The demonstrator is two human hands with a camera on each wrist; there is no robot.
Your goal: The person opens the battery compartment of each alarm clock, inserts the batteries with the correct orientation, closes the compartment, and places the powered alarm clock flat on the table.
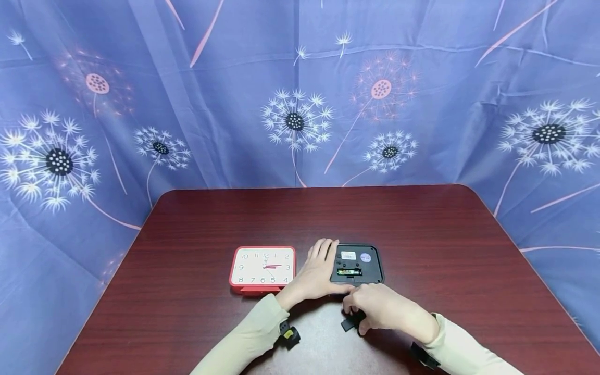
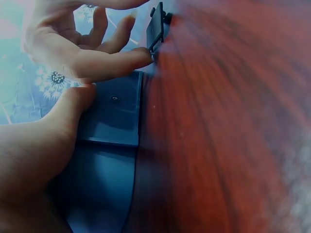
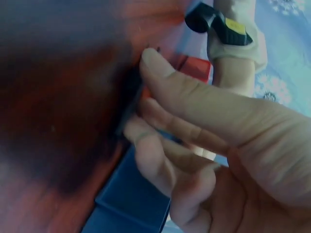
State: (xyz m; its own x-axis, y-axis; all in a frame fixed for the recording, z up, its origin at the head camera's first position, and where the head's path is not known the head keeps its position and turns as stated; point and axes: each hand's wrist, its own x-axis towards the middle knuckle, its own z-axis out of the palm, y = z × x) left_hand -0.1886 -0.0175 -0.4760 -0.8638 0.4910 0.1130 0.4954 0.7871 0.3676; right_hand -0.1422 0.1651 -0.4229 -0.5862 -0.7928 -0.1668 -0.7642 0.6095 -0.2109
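A black clock (image 1: 372,273) lies face down, with a battery (image 1: 349,272) showing in its uncovered compartment. My left hand (image 1: 316,273) rests against the clock's left side, fingers straight, its thumb along the near edge. Just below that edge, my right hand (image 1: 382,307) holds a small black battery cover (image 1: 348,324) between thumb and fingers, low over the table. In the left wrist view, a right-hand finger touches one end of the cover (image 2: 155,28). The right wrist view shows the cover dark and blurred beside the thumb tip.
A red clock (image 1: 262,268) with a white dial sits face up to the left of my left hand. Everything lies on a dark red wooden table (image 1: 187,224). A blue curtain (image 1: 225,130) with dandelion patterns hangs behind and at both sides.
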